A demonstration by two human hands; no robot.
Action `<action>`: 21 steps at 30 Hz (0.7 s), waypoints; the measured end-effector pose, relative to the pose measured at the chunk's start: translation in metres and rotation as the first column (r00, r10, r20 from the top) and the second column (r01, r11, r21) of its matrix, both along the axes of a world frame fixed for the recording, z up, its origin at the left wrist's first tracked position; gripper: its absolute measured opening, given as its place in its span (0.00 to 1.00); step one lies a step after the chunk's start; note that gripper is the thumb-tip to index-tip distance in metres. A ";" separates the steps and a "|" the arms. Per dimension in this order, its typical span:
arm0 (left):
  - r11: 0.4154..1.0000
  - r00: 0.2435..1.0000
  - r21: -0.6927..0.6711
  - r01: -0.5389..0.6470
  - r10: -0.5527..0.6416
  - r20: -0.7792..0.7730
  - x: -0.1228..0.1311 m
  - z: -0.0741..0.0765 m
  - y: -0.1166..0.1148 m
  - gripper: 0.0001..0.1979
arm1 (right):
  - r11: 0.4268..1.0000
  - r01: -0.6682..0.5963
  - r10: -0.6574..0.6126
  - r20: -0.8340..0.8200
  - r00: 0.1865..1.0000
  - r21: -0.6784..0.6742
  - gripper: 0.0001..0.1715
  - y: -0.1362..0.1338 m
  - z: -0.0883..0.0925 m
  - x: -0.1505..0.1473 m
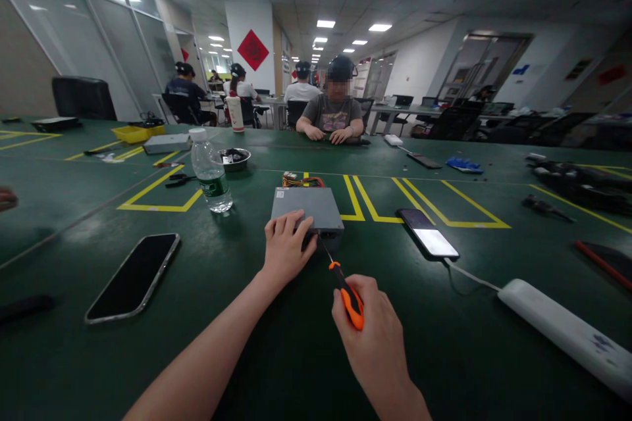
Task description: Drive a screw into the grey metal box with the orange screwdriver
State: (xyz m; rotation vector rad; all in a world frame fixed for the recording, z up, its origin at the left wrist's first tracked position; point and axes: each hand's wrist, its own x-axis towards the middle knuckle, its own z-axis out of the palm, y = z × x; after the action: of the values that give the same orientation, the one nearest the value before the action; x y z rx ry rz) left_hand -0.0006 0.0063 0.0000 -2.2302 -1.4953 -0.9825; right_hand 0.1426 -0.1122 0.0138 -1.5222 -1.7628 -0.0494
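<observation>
A grey metal power supply unit point(316, 202) lies flat on the green table, with coloured wires point(301, 180) coming out behind it. My left hand point(287, 245) grips its near left part, fingers over the top and thumb at the front edge. In my right hand point(378, 325) is a screwdriver point(351, 306) with an orange and black handle. Its thin shaft points forward and its tip meets the unit's front face, close to my left thumb. The exact spot under the tip is too small to make out.
A water bottle point(211, 174) and a metal bowl point(234, 158) stand left of the unit. Phones point(134, 279) point(428, 234) lie on both sides. A white power strip point(567, 335) is at right. Across the table sits a person point(334, 112).
</observation>
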 end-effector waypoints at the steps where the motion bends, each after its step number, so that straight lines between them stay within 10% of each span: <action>1: 1.000 1.000 0.001 0.004 -0.004 -0.003 0.000 0.000 0.000 0.15 | 1.000 -0.009 0.008 0.027 1.000 0.024 0.06 0.001 0.002 -0.001; 21: 0.999 0.990 0.003 0.054 -0.053 -0.128 -0.005 0.003 -0.005 0.20 | 0.966 -0.074 0.053 0.091 0.994 0.249 0.04 0.006 -0.004 -0.005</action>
State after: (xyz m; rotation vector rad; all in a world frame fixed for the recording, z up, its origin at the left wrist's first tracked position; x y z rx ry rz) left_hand -0.0051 0.0012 0.0032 -2.2934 -1.3823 -0.8399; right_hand 0.1379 -0.1057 0.0096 -1.2953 -1.7934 -0.2985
